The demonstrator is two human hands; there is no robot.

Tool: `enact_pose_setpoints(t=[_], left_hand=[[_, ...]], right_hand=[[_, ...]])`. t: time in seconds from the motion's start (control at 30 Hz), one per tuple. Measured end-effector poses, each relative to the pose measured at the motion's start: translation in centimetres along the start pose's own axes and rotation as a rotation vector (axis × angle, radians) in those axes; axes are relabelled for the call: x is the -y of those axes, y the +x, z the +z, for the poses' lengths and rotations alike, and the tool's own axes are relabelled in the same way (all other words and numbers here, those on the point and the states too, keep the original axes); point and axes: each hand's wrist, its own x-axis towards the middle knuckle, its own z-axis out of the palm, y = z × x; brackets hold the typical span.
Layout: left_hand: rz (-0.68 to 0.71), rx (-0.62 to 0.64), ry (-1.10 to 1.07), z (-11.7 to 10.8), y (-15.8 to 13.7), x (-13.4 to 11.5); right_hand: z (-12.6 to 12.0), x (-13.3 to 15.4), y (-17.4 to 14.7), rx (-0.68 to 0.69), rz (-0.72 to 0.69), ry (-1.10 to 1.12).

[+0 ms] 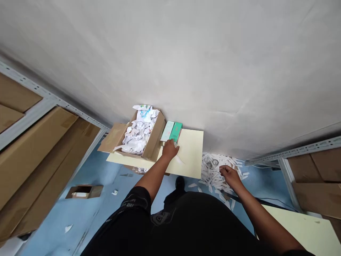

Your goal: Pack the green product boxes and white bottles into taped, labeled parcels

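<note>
My left hand [170,150] is over the pale yellow board [193,153], its fingers curled down at the near end of two small boxes. One box is pale mint [167,131], the other green [176,131]; they lie side by side. A bit of white shows by my left fingertips, too small to name. My right hand [230,176] hangs off to the right of the board, fingers pinched together; what they hold, if anything, cannot be made out. Left of the small boxes stands an open cardboard box [157,137] filled with crumpled white paper [138,133].
White paper strips [215,170] are heaped on the blue floor [106,213] below my right hand. Shelves with large cardboard boxes [39,149] flank both sides. A small open carton [94,191] lies on the floor at left; another yellow board [301,227] is at lower right.
</note>
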Motion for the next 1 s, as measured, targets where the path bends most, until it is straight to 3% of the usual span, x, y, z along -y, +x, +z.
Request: enact_pose_setpoints(t=[0.17,0.33,0.5,0.67,0.8,0.9,1.0], left_hand=[[0.032,0.031,0.100,3.3,6.0,1.7],[0.203,0.033,0.154,6.5,6.5,3.0],[0.097,0.054,0.104,6.6,8.2,2.2],[0.019,0.033,-0.073,4.1,8.3,1.4],[-0.021,0.141,-0.358,0.4,4.8,1.9],[-0.005,0.217,-0.454,-3.0,1.1,2.9],[0.116,0.293,-0.462,-6.6,-1.7,3.8]], right_hand=[[4.7,3.0,0.9,-0.036,0.019,-0.045],[7.5,4.2,0.0,-0.005,0.033,-0.077],[7.6,4.4,-0.1,0.027,0.062,-0.124],[7.4,4.2,0.9,0.058,0.040,-0.107],[8.5,4.7,3.0,0.195,0.092,-0.008],[10.3,7.8,5.8,0.204,0.210,0.181],[12.0,12.6,8.4,0.155,0.299,0.421]])
